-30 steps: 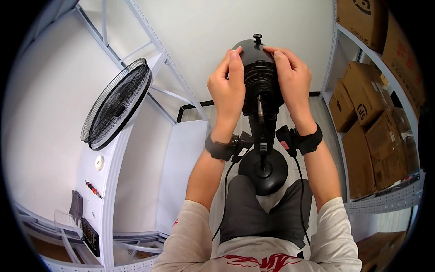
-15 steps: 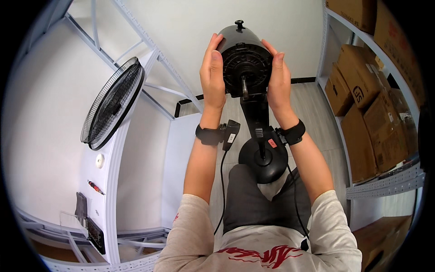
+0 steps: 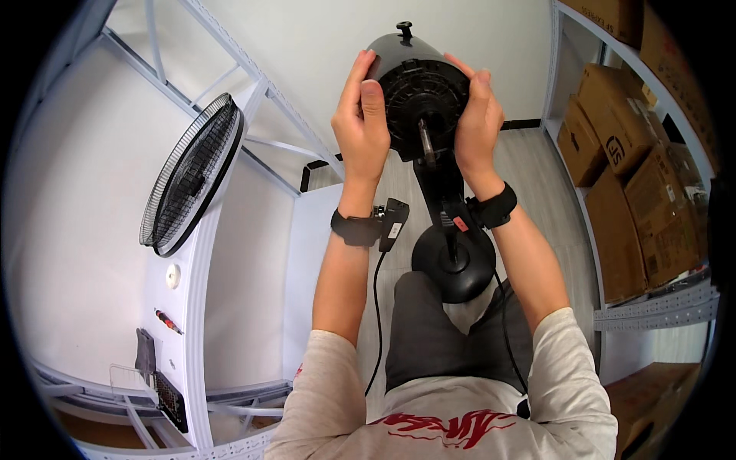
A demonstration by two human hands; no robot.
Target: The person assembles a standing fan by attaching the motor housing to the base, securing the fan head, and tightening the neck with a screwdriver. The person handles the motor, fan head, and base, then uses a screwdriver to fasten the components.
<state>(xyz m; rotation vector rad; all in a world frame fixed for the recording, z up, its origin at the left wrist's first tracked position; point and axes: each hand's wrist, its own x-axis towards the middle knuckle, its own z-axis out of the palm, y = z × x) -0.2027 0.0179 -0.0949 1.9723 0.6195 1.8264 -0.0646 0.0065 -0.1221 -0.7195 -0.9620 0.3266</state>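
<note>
Between my two hands is the black motor head (image 3: 414,80) of a pedestal fan, its bare metal shaft (image 3: 426,143) pointing toward me. My left hand (image 3: 363,130) presses the left side of the housing, with its thumb up along the rim. My right hand (image 3: 478,129) cups the opposite side. A small black knob (image 3: 404,31) stands up at the back of the housing. Below the head, the black stand runs down to a round base (image 3: 454,264) in front of my knees. No blade or guard is on the shaft.
On the white shelf (image 3: 198,307) at left lie a round black fan grille (image 3: 190,175), a white round piece (image 3: 173,276), a red and black screwdriver (image 3: 167,321) and a dark case of small bits (image 3: 170,402). Cardboard boxes (image 3: 613,230) fill the rack at right. Cables trail from both wrist-worn devices.
The motor head has turned a little, its shaft now slanting more to the right. Both hands stay on the housing, the right one shifting slightly outward with it. The whole view shifts slightly.
</note>
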